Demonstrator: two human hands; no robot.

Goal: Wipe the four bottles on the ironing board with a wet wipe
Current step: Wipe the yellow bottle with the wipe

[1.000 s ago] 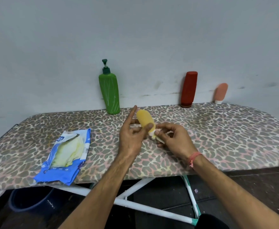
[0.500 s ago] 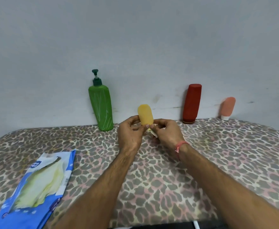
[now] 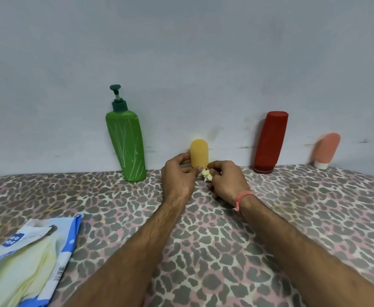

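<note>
Between both hands (image 3: 178,176), yellow bottle (image 3: 199,153) and wipe (image 3: 205,173).

- Ironing board (image 3: 270,218): woven cloth cover, matt, printed with leopard spots.
- Yellow bottle (image 3: 199,155): matt, soft-looking plastic.
- Green pump bottle (image 3: 127,147) and red bottle (image 3: 270,140): smooth plastic, low sheen.
- Wipes packet (image 3: 33,262): glossy, crinkled plastic film.
- Wall (image 3: 181,52): matt paint.

Four bottles: green pump bottle (image 3: 127,147), yellow bottle (image 3: 199,153), red bottle (image 3: 270,141), pink bottle (image 3: 326,152). One wipe (image 3: 206,173), one wipes pack (image 3: 29,264), one board (image 3: 292,207), two hands.
</note>
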